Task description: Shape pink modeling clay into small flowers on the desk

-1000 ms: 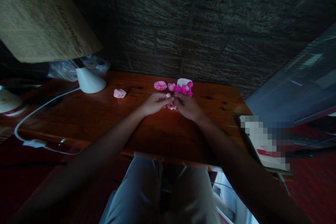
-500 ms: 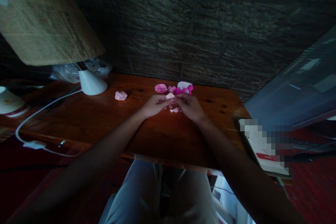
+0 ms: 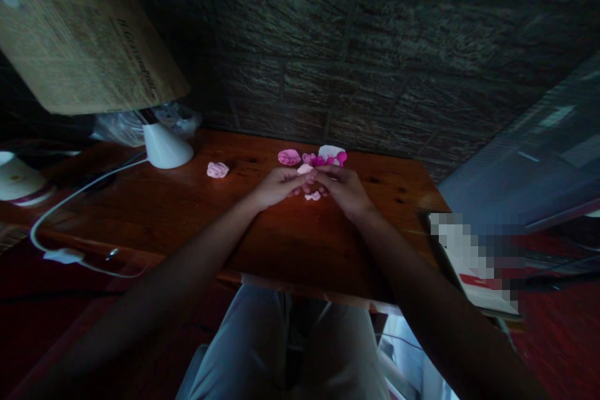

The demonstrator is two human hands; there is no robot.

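Over the middle of the wooden table [image 3: 187,212] my left hand [image 3: 276,186] and my right hand [image 3: 343,189] meet fingertip to fingertip. Both pinch a small pale pink lump of clay [image 3: 305,170] between them. A smaller pale pink scrap [image 3: 312,196] lies on the wood just under the fingers. Behind the hands sit a flat pink clay disc [image 3: 289,157], a cluster of bright magenta clay pieces [image 3: 323,160] and a white piece [image 3: 330,151]. A crumpled light pink clay lump [image 3: 217,169] lies apart to the left.
A white lamp base [image 3: 165,146] with a white cable [image 3: 70,200] stands at the back left under a large paper shade [image 3: 79,31]. A stone-pattern wall [image 3: 375,44] runs behind the table. A book [image 3: 478,275] lies at the right edge.
The hands have lifted slightly off the table with the pale pink lump, leaving the small scrap lying on the wood. The view has shifted a little.
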